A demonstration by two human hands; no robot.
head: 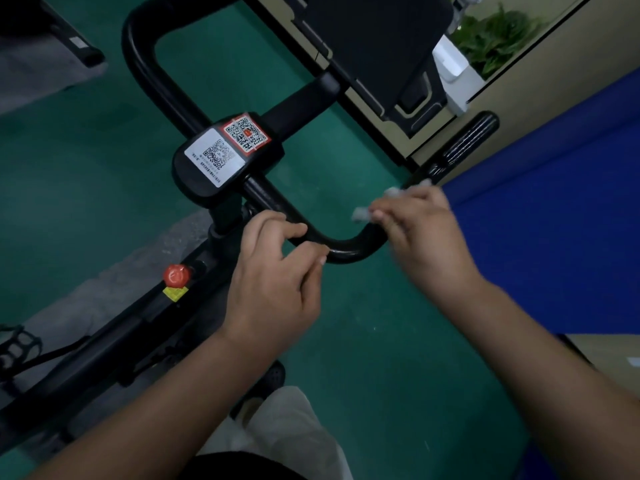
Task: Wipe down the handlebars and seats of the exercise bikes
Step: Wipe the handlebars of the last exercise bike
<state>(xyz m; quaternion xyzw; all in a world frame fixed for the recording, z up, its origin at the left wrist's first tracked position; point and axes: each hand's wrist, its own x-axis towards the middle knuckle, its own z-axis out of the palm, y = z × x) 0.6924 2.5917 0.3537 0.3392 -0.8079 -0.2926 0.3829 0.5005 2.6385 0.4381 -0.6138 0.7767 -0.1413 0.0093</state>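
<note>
A black exercise bike handlebar (pixel 341 249) curves across the middle of the view, with a console (pixel 221 161) bearing two QR stickers at its centre. My left hand (pixel 277 271) grips the near bend of the bar, left of the curve. My right hand (pixel 420 233) is blurred and wrapped around the bar's right side, holding a small whitish wipe (pixel 362 213) against it. The ribbed right grip end (pixel 467 140) sticks out beyond that hand. No seat is in view.
Green floor (pixel 86 150) lies around the bike. A red knob (pixel 176 275) sits on the frame below the console. A blue mat (pixel 554 220) lies to the right, a beige wall base and black panel (pixel 374 46) behind, another machine (pixel 69 43) top left.
</note>
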